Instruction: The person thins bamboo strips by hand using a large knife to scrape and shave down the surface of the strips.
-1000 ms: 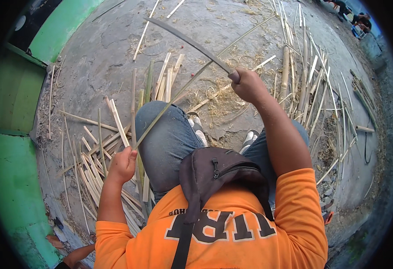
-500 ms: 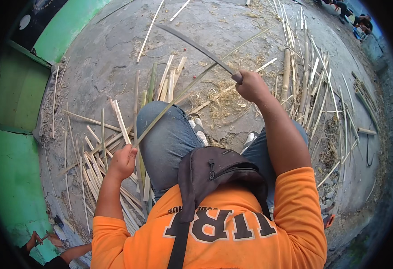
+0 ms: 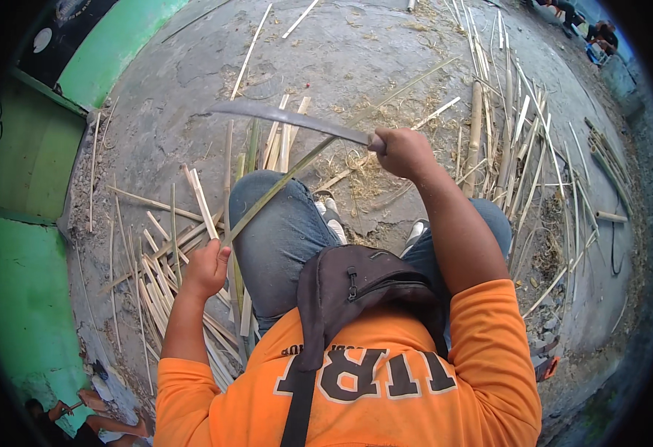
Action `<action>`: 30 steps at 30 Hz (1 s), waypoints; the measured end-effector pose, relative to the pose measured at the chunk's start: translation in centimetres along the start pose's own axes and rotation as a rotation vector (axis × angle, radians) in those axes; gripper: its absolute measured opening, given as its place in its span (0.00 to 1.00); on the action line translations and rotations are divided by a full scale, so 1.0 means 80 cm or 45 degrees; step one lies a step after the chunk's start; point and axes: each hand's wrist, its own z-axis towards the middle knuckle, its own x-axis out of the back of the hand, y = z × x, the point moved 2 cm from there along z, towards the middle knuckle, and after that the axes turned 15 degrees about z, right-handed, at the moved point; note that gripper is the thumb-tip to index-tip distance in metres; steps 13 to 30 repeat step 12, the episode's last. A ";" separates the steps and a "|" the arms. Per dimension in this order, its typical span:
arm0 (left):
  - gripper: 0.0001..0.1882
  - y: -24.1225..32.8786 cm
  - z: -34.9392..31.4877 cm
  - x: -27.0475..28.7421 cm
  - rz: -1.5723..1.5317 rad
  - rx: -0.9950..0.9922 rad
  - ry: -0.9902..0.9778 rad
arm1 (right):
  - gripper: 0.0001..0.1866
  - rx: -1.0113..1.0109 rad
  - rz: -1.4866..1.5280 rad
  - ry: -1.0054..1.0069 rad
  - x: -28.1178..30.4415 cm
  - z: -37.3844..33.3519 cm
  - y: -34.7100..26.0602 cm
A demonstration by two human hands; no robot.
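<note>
My right hand (image 3: pixel 403 153) is wrapped round the wooden handle of a machete (image 3: pixel 289 119), whose long grey blade points left. A long greenish bamboo strip (image 3: pixel 267 197) runs from my left hand (image 3: pixel 207 267) past my left knee and away to the far right. The blade crosses this strip a little left of the handle and appears to lie on it. My left fingers are closed with the thumb up. Pale split bamboo pieces (image 3: pixel 202 194) rise just beyond that hand; I cannot tell whether it grips them too.
Split bamboo strips (image 3: pixel 159 298) lie piled on my left. More poles and strips (image 3: pixel 509 134) cover the ground at right. Curly shavings (image 3: pixel 367 175) lie beyond my feet. A green wall (image 3: pixel 21 298) stands at left. Another person's hand (image 3: pixel 58 410) shows at lower left; people sit far right.
The machete has come down and toward me, its blade swinging flatter with the tip further left. My left hand has stayed nearly in place with the strip.
</note>
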 end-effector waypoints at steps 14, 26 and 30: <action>0.24 -0.002 0.001 0.000 0.044 0.013 -0.060 | 0.13 -0.054 0.178 -0.064 -0.014 -0.002 0.015; 0.24 -0.002 0.001 0.000 0.044 0.013 -0.060 | 0.13 -0.054 0.178 -0.064 -0.014 -0.002 0.015; 0.24 -0.002 0.001 0.000 0.044 0.013 -0.060 | 0.13 -0.054 0.178 -0.064 -0.014 -0.002 0.015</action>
